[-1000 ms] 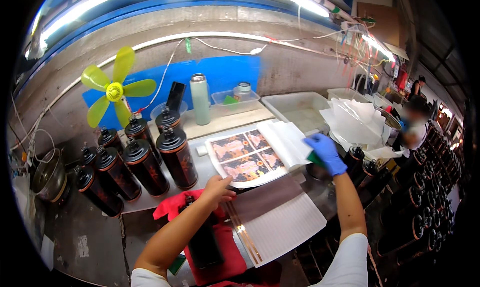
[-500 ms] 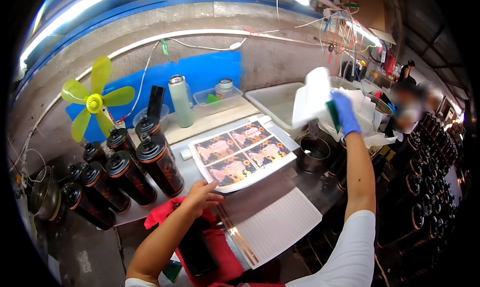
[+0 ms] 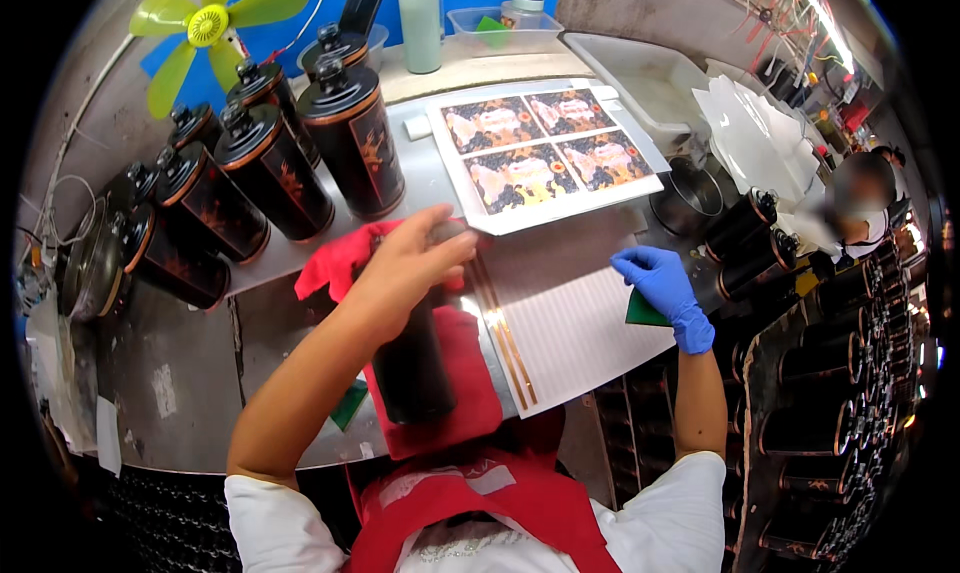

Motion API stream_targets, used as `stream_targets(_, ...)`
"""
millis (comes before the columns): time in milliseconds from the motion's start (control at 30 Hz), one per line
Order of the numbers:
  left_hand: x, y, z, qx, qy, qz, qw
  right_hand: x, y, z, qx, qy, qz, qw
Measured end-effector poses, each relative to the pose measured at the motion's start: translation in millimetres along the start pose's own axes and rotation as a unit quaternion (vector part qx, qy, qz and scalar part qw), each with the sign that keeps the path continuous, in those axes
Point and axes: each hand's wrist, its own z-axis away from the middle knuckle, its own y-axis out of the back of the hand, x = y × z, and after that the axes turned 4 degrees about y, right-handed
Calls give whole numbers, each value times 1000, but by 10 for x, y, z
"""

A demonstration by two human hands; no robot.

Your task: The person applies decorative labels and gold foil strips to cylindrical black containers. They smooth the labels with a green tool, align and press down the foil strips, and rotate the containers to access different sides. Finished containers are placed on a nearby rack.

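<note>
A dark cylindrical canister (image 3: 412,363) lies on a red cloth (image 3: 470,373) at the table's front. Over its far end is my bare left hand (image 3: 415,258), fingers curled around it. My right hand (image 3: 655,283), in a blue glove, has its thumb and fingertips pinched together and keeps a flat green scraper (image 3: 645,310) against its palm. That hand hovers over the right edge of a pale lined sheet (image 3: 590,343), which carries copper-coloured strips (image 3: 508,348) along its left side. Beyond the sheet, a white tray (image 3: 470,213) holds a printed sheet of four pictures (image 3: 515,178).
Several black canisters with lids (image 3: 350,138) stand at left near a yellow-green fan (image 3: 207,25). A pale green flask (image 3: 420,23) is at the back. White paper sheets (image 3: 755,128), a metal pot (image 3: 690,193) and a white basin (image 3: 640,73) are at right, with another person (image 3: 870,213) beyond.
My right hand has come down and nearer, still with the green scraper; the white sheet it carried has left it. My left hand has moved onto the canister's far end. The view has tilted down.
</note>
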Motion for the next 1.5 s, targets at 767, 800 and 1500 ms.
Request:
stream_targets(767, -1164, 463, 815, 106, -89, 90, 986, 275, 773, -1825, 180, 22, 377, 908)
stream_targets(800, -1118, 461, 784, 84, -79, 109, 987, 197, 744, -1807, 214, 43, 406, 887)
stream_targets(1500, -786, 668, 1114, 142, -298, -35, 943, -2367, -691, 613, -146, 73, -117, 980)
